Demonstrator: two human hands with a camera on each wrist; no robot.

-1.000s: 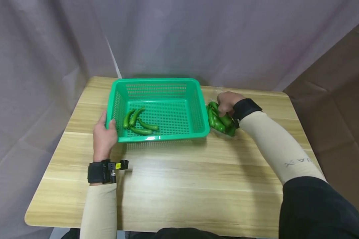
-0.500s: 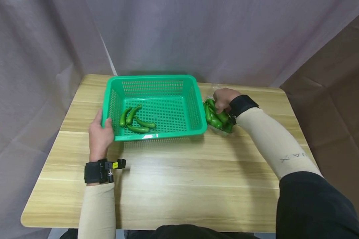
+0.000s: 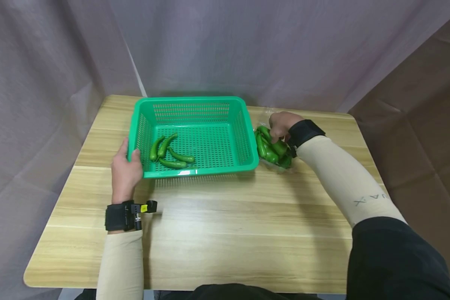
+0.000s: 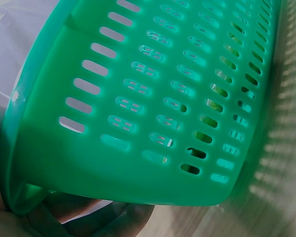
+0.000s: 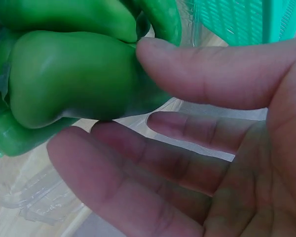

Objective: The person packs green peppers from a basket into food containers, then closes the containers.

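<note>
Hands unmoved, atop peppers

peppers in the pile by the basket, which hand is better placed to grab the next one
Right. The right hand is already on the pepper pile, while the left hand holds the basket rim.

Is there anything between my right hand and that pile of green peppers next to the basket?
Nothing visible. The right hand is already on the green peppers, its fingers touching one. Clear plastic wrap lies under the pile, not between. The green basket sits just beside them.
</note>
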